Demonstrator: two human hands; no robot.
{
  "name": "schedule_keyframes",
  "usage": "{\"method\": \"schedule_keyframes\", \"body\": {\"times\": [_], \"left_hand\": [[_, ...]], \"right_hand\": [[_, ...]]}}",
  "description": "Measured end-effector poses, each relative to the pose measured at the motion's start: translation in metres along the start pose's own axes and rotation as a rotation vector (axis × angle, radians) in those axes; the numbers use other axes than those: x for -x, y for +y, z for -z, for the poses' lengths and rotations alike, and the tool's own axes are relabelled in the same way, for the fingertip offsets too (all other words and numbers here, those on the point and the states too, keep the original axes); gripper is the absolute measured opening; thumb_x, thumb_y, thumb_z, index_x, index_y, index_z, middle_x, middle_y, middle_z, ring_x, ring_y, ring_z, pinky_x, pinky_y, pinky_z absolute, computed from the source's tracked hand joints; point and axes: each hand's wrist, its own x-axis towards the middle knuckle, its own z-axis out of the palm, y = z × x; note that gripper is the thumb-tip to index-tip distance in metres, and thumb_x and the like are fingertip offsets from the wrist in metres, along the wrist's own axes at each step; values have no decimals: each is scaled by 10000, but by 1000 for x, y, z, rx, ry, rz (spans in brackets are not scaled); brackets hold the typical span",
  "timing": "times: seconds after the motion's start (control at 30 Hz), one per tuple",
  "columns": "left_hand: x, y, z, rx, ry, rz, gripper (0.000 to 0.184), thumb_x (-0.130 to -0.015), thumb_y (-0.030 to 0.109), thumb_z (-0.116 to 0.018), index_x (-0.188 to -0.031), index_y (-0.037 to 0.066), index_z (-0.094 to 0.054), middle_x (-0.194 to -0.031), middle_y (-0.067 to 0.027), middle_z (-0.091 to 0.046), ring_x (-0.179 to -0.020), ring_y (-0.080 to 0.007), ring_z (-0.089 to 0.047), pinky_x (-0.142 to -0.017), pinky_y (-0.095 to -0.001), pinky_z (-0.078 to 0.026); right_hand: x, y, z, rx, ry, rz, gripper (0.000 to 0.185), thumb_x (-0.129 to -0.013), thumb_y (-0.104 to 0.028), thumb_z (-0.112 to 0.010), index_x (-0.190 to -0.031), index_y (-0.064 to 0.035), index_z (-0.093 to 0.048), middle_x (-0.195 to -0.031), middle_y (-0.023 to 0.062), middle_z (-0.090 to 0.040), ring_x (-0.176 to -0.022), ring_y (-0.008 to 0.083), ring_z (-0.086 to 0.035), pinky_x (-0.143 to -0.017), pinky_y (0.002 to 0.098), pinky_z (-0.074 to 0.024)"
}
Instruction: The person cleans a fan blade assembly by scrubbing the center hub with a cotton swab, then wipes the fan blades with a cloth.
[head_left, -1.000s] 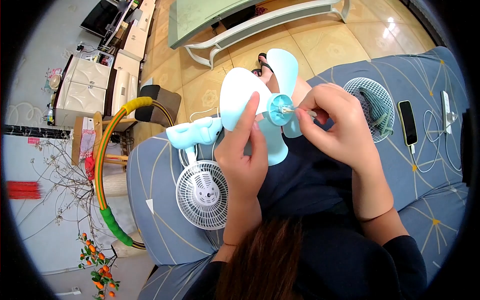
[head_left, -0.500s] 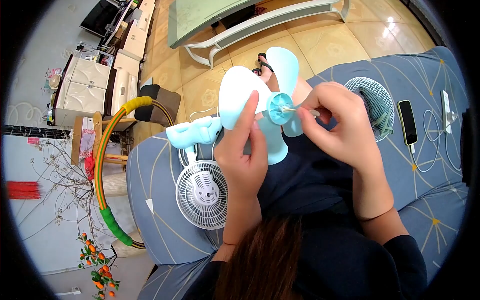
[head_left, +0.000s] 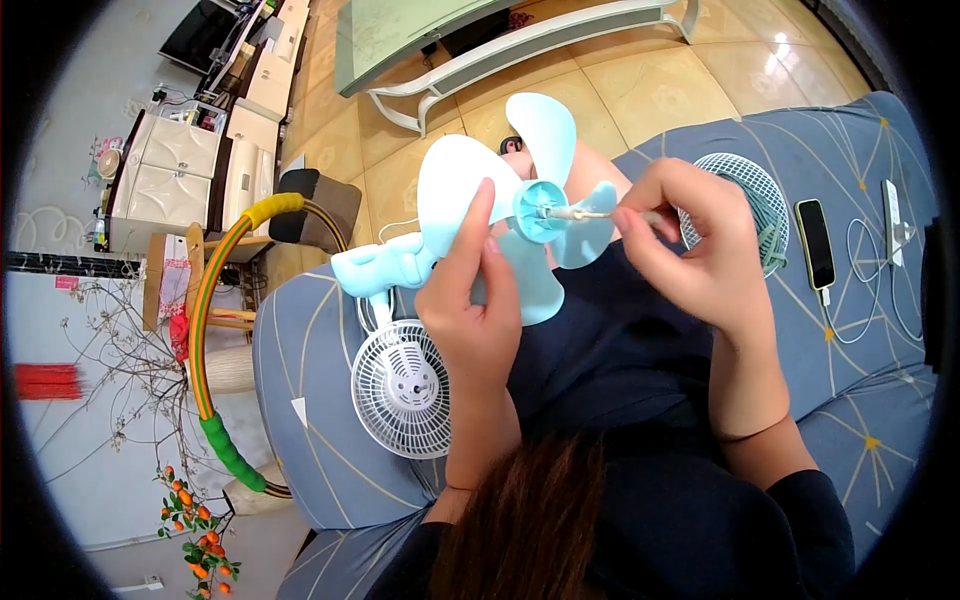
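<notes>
My left hand [head_left: 470, 285] is closed on a pale blue fan blade [head_left: 465, 190], its thumb and forefinger gripping one of the wide petals. The round hub faces my right hand [head_left: 695, 245], which pinches a thin, pale cotton swab [head_left: 578, 214]. The swab's whitish tip is at the hub's ribbed centre; whether it touches inside is unclear. Beside my left wrist, the fan body [head_left: 385, 265], light blue, lies on the sofa with its white rear grille [head_left: 400, 425] and motor uncovered. My right hand partly covers a white front grille [head_left: 780, 205] with a grey-green cloth in it.
On the patterned blue-grey sofa [head_left: 860, 330] lie a charging phone [head_left: 815, 245] and a white power strip [head_left: 893, 225]. A striped hoop [head_left: 200, 330] leans at the left. Ahead on the tiled floor stands a glass-topped table [head_left: 400, 45], near a dark stool [head_left: 320, 205].
The fan blade has shifted left in my left hand. My right hand has drawn slightly back to the right, showing more of the cotton swab between its fingers and the hub.
</notes>
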Motion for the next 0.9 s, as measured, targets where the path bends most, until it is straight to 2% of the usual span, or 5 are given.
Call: {"method": "schedule_keyframes", "body": {"times": [0.13, 0.37, 0.57, 0.77, 0.9], "left_hand": [[-1, 1, 0, 52, 24, 34, 399, -911, -85, -533, -1284, -4, -647, -891, -113, -729, -770, -94, -664, -689, -217, -499], [1, 0, 0, 159, 61, 75, 382, -930, -66, -534, -1295, -17, -633, -920, -108, -737, -790, -93, -662, -721, -225, -505], [1, 0, 2, 196, 57, 94, 386, -933, -65, -532, -1303, -14, -628, -928, -115, -745, -806, -95, -665, -749, -231, -508], [2, 5, 2, 270, 53, 147, 386, -932, -59, -537, -1305, -14, -627, -958, -131, -749, -841, -111, -673, -797, -251, -516], [4, 6, 1, 231, 31, 145, 380, -930, -59, -540, -1296, -16, -634, -971, -125, -749, -854, -113, -673, -805, -255, -516]], "right_hand": [[2, 7, 6, -38, 10, -94, 71, -803, 20, -645, -753, -3, -599, -659, -18, -521, -568, 61, -384, -530, 225, -302], [1, 13, 6, -30, 63, -164, 174, -847, -82, -694, -734, -11, -582, -575, -16, -372, -554, 68, -377, -508, 247, -306], [1, 13, 6, -23, 45, -177, 192, -855, -87, -692, -728, -12, -569, -583, -19, -366, -562, 60, -367, -509, 247, -301], [1, 5, -3, 74, 5, -37, 142, -841, -15, -682, -749, -1, -574, -646, 15, -485, -559, 94, -393, -522, 253, -315], [1, 2, -17, 132, 30, 85, 139, -825, -20, -709, -777, -11, -579, -669, 58, -469, -583, 181, -432, -535, 297, -343]]}}
